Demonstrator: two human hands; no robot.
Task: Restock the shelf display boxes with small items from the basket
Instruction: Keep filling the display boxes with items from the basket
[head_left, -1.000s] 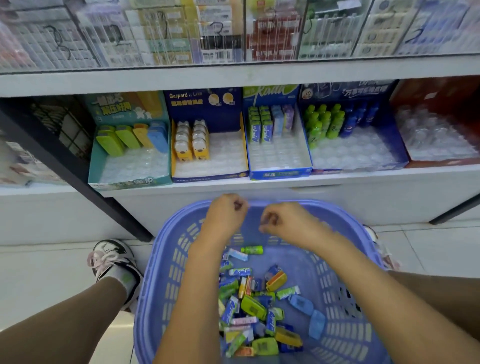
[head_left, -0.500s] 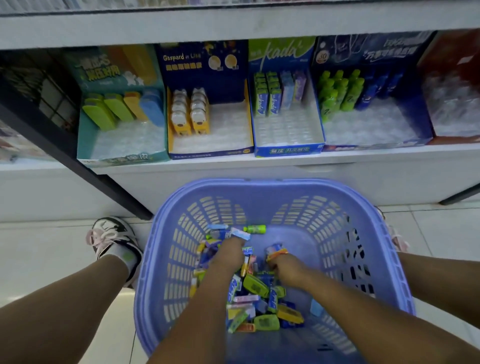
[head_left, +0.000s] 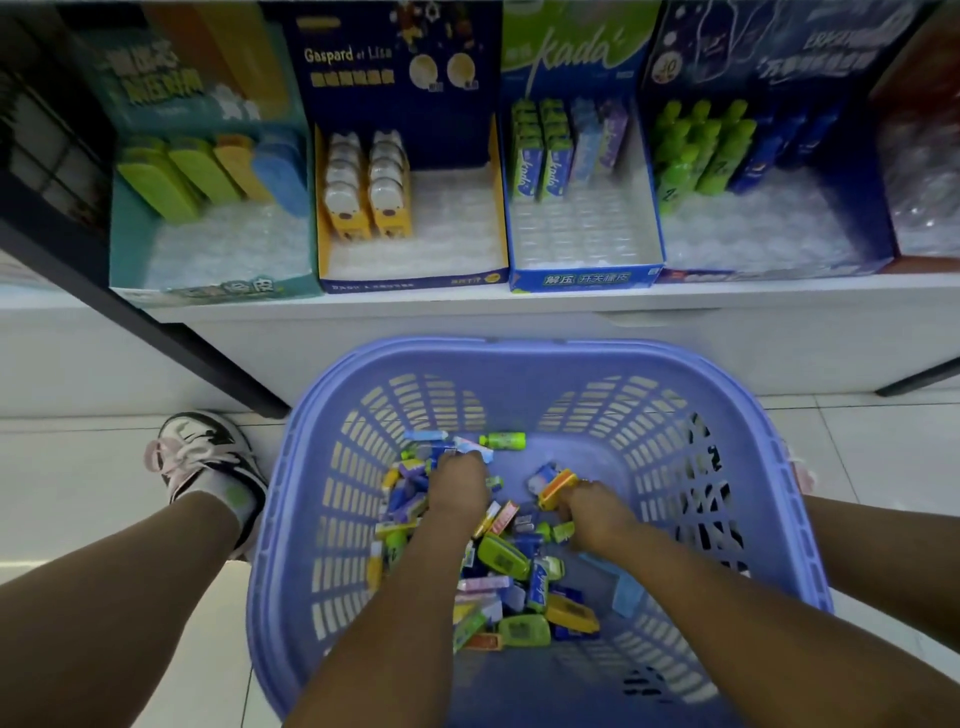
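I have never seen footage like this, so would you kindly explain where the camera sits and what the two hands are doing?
There is no machine here: a person wears a wide-angle camera on the head, so the single picture looks forward and down. A purple basket stands on the floor tiles and holds a heap of small colourful items. Both hands are down in that heap: the left hand among the packets, the right hand against an orange item. Their fingers are mostly hidden, so I cannot tell whether either grips anything. Above, on the white shelf, stand partly filled display boxes. The person's shoe is beside the basket.
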